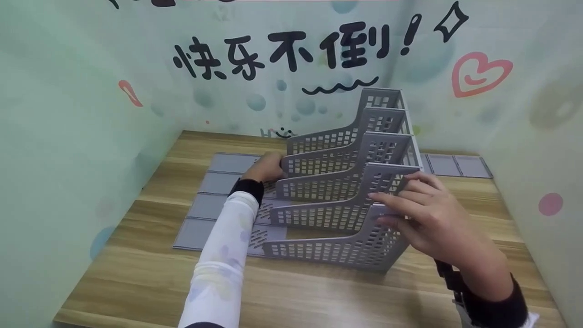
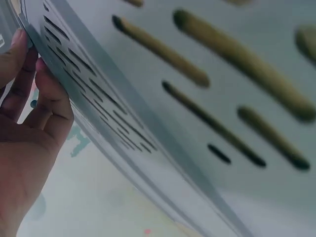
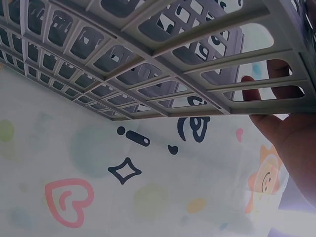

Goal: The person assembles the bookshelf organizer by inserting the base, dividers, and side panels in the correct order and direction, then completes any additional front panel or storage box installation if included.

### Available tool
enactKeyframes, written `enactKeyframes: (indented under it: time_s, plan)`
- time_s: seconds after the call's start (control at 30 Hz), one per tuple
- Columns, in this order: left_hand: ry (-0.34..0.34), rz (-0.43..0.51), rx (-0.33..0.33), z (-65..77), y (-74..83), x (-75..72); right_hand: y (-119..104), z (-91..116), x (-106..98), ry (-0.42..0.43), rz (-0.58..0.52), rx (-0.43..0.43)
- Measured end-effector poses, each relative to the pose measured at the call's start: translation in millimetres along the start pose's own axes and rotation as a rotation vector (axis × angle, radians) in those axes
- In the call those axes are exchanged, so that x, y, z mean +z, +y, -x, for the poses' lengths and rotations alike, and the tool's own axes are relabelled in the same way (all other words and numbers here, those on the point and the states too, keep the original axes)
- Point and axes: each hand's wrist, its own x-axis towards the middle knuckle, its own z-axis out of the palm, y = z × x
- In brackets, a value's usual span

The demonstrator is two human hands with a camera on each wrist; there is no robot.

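A grey plastic file rack (image 1: 319, 255), with several upright lattice dividers and tall ends at the right, stands on the wooden table. My left hand (image 1: 265, 167) is at the low front end of one of its rear dividers; in the left wrist view, the thumb and fingers of the left hand (image 2: 34, 118) pinch the edge of a slotted grey part. At the tall end, my right hand (image 1: 428, 212) grips the nearest dividers, its thumb and fingers spread over their top edges. Through the lattice (image 3: 133, 74) in the right wrist view, fingertips show behind the openings.
Flat grey grooved panels (image 1: 193, 232) lie left of the rack, running up to its slotted base. Another flat grey panel (image 1: 469, 166) lies behind it at the right. A printed cloth backdrop (image 1: 255, 109) surrounds the table (image 1: 114, 273) at the back and both sides.
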Motion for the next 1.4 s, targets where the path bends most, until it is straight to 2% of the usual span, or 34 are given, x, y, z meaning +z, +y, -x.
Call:
enactKeyframes:
  time_s: [0.17, 0.3, 0.33, 0.47, 0.57, 0.7, 0.83, 1.1, 1.33, 1.4]
  plan:
    - [-0.024, -0.018, 0.015, -2.7, 0.7, -1.9, -0.9, 0.5, -0.6, 0.009, -0.004, 0.010]
    - [-0.080, -0.018, -0.019, -0.8, 0.4, -6.8, -1.9, 1.4, 0.1, -0.006, -0.001, 0.010]
    - [-0.088, 0.007, -0.038, -0.1, 0.3, -8.8, -2.0, 1.8, 0.2, -0.018, 0.003, 0.012]
    - [-0.103, 0.210, -0.136, 2.2, -1.5, -13.9, -2.9, 3.1, 0.0, -0.049, 0.012, 0.022]
    - [-0.105, 0.347, -0.141, 5.6, -2.8, -12.1, -4.4, 2.5, 0.3, -0.039, 0.004, 0.021]
    - [-0.130, 0.258, -0.058, 3.3, -4.9, -11.3, -4.9, 1.5, 1.3, -0.001, -0.008, 0.007]
    - [-0.142, 0.144, -0.023, -1.7, -6.6, -12.7, -4.4, 2.7, 2.7, 0.039, -0.019, -0.005]
    - [-0.110, 0.177, -0.028, 3.1, -2.8, -9.8, -5.4, 5.5, 3.1, 0.040, -0.016, 0.007]
    - [-0.116, 0.043, 0.022, -4.2, -0.3, -6.9, -5.5, 6.8, 2.9, 0.030, -0.009, 0.010]
    - [-0.132, 0.041, 0.025, -4.5, -0.4, -6.9, -4.9, 6.8, 2.5, 0.023, -0.002, 0.002]
